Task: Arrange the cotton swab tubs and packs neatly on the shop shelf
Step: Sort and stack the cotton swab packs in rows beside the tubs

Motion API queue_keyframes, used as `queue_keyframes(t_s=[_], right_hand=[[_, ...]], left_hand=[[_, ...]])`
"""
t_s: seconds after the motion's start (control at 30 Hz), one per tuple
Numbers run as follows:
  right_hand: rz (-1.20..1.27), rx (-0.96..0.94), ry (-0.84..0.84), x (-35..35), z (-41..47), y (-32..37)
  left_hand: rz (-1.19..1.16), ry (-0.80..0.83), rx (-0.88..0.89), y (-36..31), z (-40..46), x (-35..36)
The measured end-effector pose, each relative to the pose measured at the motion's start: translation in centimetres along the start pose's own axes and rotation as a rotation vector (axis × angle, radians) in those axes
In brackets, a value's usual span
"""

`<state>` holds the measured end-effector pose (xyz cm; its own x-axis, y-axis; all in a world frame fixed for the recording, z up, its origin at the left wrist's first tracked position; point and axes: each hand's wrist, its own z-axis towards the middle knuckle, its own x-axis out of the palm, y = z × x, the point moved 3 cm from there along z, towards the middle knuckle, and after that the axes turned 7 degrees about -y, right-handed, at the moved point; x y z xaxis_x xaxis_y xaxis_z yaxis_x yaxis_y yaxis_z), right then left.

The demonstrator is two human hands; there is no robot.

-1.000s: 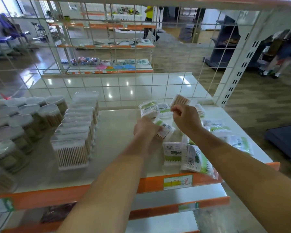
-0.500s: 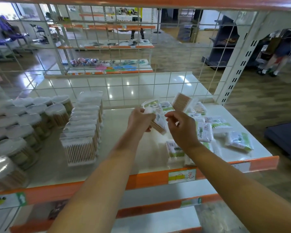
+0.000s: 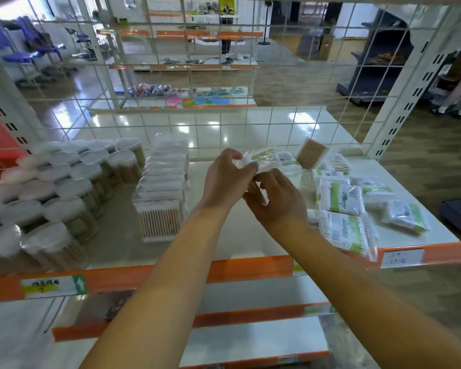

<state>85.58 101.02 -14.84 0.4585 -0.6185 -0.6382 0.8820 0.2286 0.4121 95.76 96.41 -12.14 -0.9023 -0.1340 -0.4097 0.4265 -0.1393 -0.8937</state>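
Observation:
Both hands meet above the middle of the white shelf (image 3: pixel 240 235). My left hand (image 3: pixel 225 179) and my right hand (image 3: pixel 278 198) together grip a clear cotton swab pack (image 3: pixel 261 162) with a green label, lifted off the shelf. Round swab tubs (image 3: pixel 72 182) with white lids stand in rows at the left. A row of rectangular swab boxes (image 3: pixel 163 193) runs front to back beside them. Loose green-labelled packs (image 3: pixel 341 198) lie scattered at the right, and one box (image 3: pixel 310 153) of wooden swabs leans against the wire back.
A white wire grid (image 3: pixel 224 123) closes the back of the shelf. The front edge is an orange strip (image 3: pixel 250 267) with price labels, and lower shelves sit below. A white upright post (image 3: pixel 410 89) stands at the right. Other shop racks and a person stand far behind.
My hands lifted a pack from the right-hand heap and drew it up toward the shelf's middle, both hands now closed on it. The view shifted closer and slightly left.

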Motion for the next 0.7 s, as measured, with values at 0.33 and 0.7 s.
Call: queue_keyframes(t_s=[0.33, 0.7], right_hand=[[0.355, 0.218, -0.006, 0.0, 0.2, 1.5], [0.578, 0.37, 0.481, 6.1, -2.7, 6.9]], left_hand=[[-0.025, 0.152, 0.099, -1.5, -0.5, -5.6], [0.09, 0.122, 0.085, 0.9, -0.5, -12.8]])
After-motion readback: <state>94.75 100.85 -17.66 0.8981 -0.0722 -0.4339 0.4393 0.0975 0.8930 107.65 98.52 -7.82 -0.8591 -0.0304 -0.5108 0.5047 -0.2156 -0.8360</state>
